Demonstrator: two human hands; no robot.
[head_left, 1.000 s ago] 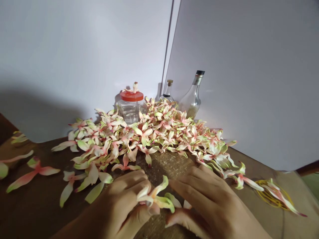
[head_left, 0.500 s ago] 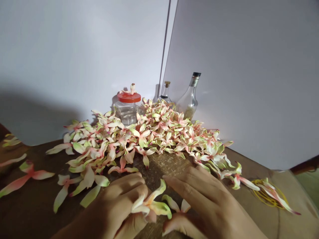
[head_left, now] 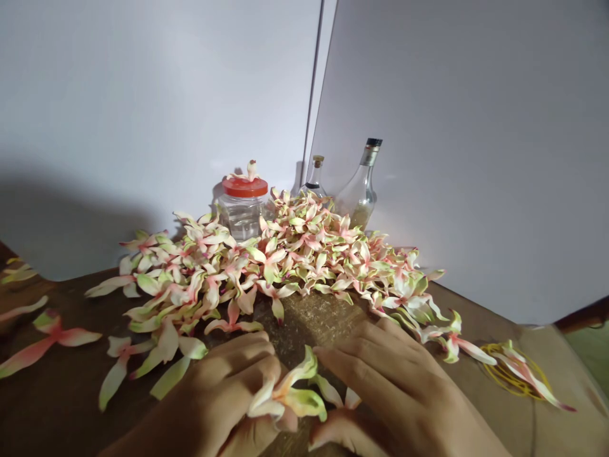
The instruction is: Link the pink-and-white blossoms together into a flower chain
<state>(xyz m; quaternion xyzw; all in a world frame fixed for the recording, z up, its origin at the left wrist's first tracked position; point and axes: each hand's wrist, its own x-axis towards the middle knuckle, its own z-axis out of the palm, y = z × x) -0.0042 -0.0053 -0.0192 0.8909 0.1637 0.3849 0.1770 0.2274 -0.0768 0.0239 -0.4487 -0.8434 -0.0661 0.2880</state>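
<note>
My left hand (head_left: 223,393) is curled at the bottom centre, thumb and fingers pinched on a cream, pink and green cloth flower (head_left: 285,397). My right hand (head_left: 394,393) sits just to its right, fingers bent, thumb and fingers closing on a second flower piece (head_left: 340,397) that touches the first. Both hands rest low over the brown table (head_left: 61,406). Beyond them spreads a big heap of the same flowers (head_left: 295,254).
A clear jar with a red lid (head_left: 244,204) and two glass bottles (head_left: 362,190) stand at the back against white boards. Loose flowers (head_left: 42,336) lie at the left. Yellow rubber bands (head_left: 511,374) and another flower lie at the right.
The view has shifted slightly. My hands have stayed close together, and the flower in my left hand has tipped a little toward the right hand.
</note>
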